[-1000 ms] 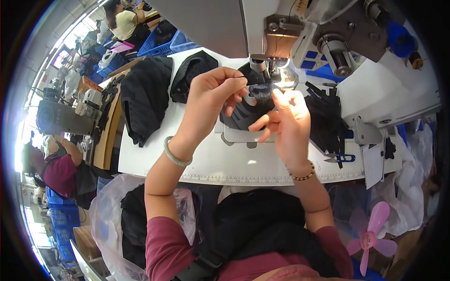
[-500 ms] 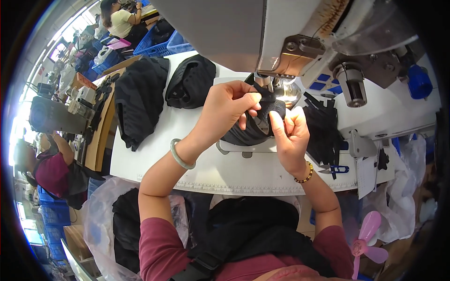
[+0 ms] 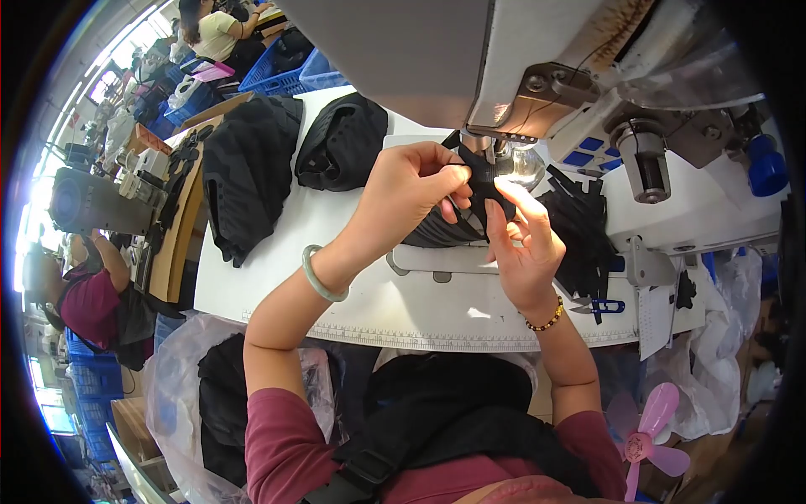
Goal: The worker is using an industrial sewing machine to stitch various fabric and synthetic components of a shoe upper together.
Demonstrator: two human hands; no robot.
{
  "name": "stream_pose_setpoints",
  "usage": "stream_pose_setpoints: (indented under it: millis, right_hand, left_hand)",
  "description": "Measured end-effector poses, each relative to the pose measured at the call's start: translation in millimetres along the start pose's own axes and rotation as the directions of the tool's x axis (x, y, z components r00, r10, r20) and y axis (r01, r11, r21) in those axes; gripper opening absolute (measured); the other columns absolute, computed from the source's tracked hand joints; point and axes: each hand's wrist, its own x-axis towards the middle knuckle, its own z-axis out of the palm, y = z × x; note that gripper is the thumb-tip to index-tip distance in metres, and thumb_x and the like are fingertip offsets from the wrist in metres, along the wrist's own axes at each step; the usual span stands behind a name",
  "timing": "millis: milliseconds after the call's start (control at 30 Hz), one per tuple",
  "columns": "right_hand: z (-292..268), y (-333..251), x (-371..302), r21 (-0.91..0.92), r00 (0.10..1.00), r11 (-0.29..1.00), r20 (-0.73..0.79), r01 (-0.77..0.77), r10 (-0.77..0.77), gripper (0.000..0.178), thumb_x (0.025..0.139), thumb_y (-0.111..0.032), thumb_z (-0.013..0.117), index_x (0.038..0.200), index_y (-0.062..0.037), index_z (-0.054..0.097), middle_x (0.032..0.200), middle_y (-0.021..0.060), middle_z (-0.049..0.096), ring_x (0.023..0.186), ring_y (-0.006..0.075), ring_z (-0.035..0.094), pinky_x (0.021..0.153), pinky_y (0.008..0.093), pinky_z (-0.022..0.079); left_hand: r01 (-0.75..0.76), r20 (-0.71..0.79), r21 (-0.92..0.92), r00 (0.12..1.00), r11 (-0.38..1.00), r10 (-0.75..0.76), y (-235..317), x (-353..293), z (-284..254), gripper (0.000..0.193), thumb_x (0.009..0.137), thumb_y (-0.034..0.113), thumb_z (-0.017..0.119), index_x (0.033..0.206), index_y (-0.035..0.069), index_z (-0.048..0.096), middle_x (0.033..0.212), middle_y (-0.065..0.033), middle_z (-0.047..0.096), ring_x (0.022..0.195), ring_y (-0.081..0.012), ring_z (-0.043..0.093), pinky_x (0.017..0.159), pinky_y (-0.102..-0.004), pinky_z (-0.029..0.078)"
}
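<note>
At the sewing machine, a black fabric piece lies under the needle area, with a black strap on it. My left hand pinches the strap's edge between thumb and bent fingers, left of the presser foot. My right hand is at the fabric's right side, its thumb and index tips close together on the cloth, the index finger stretched toward the foot and the other fingers curled. The needle tip is hard to make out.
Two black sewn pieces lie left on the white table. At right are black strips and blue-handled thread snips. A pink fan stands below right. Two other people sit at left.
My right index finger has straightened toward the presser foot, and the right hand has shifted slightly. The fabric at the foot has turned a little. My left hand keeps its pinch.
</note>
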Motion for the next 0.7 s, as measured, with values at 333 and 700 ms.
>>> stream_pose_setpoints:
  millis: [333,700]
  right_hand:
    - [0.1,-1.7,-1.2,-0.010,1.000,1.000,0.008,-0.024,0.024,0.032,0.079,0.004,0.066,0.111,0.0001,0.059,0.095,0.0119,0.065,0.059,0.0043,0.055,0.049,0.0183,0.046]
    - [0.4,-6.5,-0.7,-0.006,0.998,0.999,0.022,-0.054,0.054,0.031,0.081,0.001,0.066,0.111,0.0007,0.058,0.096,0.0119,0.065,0.059,0.0060,0.057,0.050,0.0192,0.047]
  left_hand:
    - [-0.012,0.021,0.008,1.000,1.000,0.012,1.4,0.9,-1.3,0.016,0.083,0.008,0.059,0.084,-0.007,0.058,0.071,-0.0079,0.061,0.059,-0.0091,0.057,0.050,-0.0198,0.047]
    - [0.127,0.104,0.187,0.984,0.974,-0.148,14.2,10.1,-9.9,0.020,0.083,0.018,0.066,0.084,-0.001,0.059,0.069,-0.0022,0.055,0.055,-0.0049,0.051,0.049,-0.0157,0.040]
